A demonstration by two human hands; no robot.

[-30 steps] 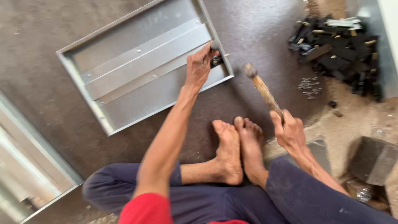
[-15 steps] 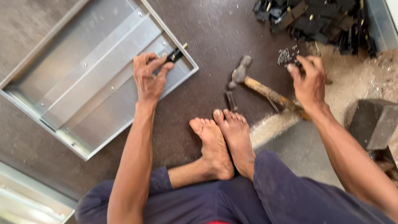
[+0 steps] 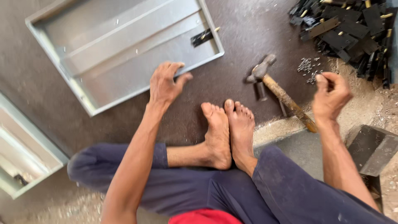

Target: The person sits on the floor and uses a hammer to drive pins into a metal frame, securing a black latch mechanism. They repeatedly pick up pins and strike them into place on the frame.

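I sit on the floor with my bare feet [image 3: 228, 132] together. My left hand [image 3: 166, 83] is on the near rim of a grey sheet-metal panel [image 3: 107, 54], fingers inside and thumb outside the edge. A black hinge [image 3: 203, 36] lies on the panel's far right corner. My right hand [image 3: 329, 95] is raised to the right, its fingertips pinched together; anything between them is too small to make out. A wooden-handled hammer [image 3: 282, 93] lies on the floor between my feet and my right hand, with a short dark metal pin [image 3: 262, 90] beside its head.
A scatter of small silvery fasteners [image 3: 306, 66] lies just beyond my right hand. A heap of black hinges [image 3: 348, 29] fills the top right corner. Another grey metal panel [image 3: 20, 153] lies at the left edge, and a dark block [image 3: 373, 149] at the right.
My left hand has moved off the hinge down to the panel's near rim. My right hand has come back from the fasteners with pinched fingers. The hammer, set down half a second ago, still lies there.
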